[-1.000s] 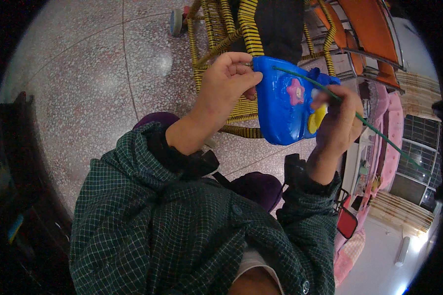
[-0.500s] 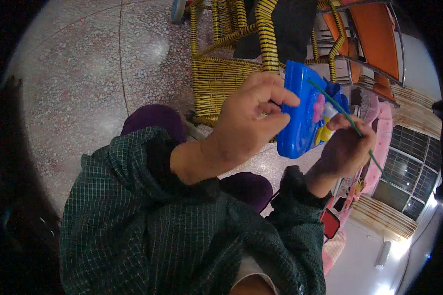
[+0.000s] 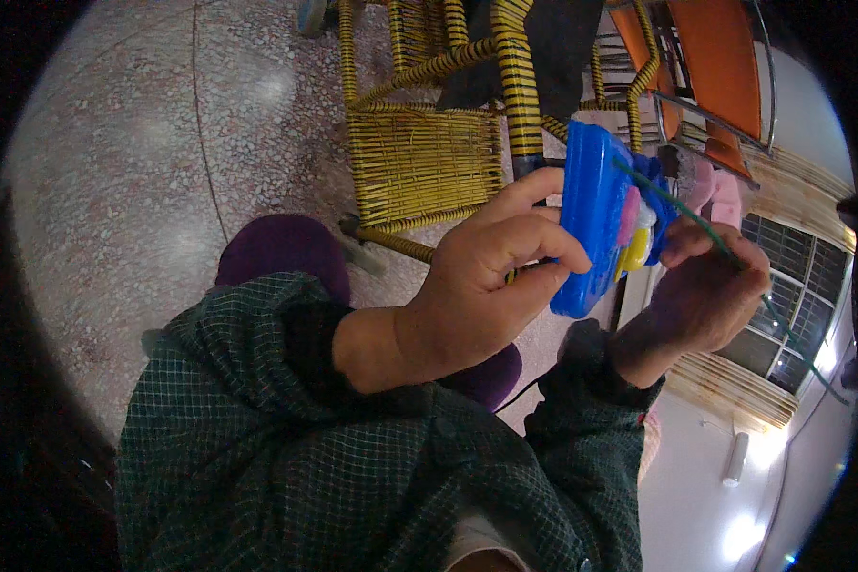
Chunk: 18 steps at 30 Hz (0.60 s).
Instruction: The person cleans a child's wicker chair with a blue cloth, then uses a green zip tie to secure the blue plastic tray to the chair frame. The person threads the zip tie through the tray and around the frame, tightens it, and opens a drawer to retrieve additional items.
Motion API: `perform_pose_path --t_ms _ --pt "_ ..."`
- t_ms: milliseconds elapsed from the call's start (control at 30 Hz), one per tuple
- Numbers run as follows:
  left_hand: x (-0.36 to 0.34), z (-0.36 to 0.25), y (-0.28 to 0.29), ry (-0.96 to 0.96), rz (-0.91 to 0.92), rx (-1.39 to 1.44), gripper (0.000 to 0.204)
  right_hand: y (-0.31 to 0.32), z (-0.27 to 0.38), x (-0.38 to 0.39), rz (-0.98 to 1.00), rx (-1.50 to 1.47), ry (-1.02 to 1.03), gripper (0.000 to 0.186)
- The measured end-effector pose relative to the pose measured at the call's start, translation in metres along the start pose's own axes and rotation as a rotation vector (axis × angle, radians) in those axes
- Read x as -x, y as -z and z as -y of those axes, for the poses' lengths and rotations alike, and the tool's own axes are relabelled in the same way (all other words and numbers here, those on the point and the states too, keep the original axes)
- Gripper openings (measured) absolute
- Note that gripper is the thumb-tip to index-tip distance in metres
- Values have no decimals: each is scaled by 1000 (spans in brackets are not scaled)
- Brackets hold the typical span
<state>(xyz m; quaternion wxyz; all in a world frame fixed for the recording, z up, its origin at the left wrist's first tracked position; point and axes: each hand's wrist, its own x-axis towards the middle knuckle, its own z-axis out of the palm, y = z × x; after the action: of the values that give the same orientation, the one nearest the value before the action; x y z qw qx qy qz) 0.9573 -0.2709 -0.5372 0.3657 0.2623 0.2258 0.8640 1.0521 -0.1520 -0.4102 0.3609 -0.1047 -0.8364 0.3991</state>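
A blue plastic case-like thing (image 3: 584, 214) with pink, white and yellow rounded pieces on its right side is held up in front of me. My left hand (image 3: 486, 276) has its fingertips and thumb closed at the near left edge of it. On the other side, my right hand (image 3: 705, 286) pinches a thin green stem (image 3: 682, 205) between thumb and fingers. One end of the stem lies across the blue case; the other trails off past the hand to the right. Nearest the right fingers is the yellow piece (image 3: 639, 250). Its exact kind cannot be made out.
A yellow-and-black woven chair (image 3: 424, 162) stands just beyond my hands, with a dark cloth (image 3: 548, 52) hung over it. Orange chairs (image 3: 720, 67) are at the upper right. Speckled floor (image 3: 133, 162) spreads to the left. A barred window (image 3: 796, 286) is at the right.
The view has tilted slightly. My right hand has moved right, drawing the green stem along with it. My left fingers have come closer to the blue case's edge.
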Motion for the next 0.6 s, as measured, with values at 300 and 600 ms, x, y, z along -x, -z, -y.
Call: perform_pose_path --t_ms 300,600 --pt "-10 7 4 33 20 -50 12 -4 3 -15 124 74 -62 37" --pt "-9 6 4 -1 32 -234 10 -18 6 -22 51 154 -92 35"
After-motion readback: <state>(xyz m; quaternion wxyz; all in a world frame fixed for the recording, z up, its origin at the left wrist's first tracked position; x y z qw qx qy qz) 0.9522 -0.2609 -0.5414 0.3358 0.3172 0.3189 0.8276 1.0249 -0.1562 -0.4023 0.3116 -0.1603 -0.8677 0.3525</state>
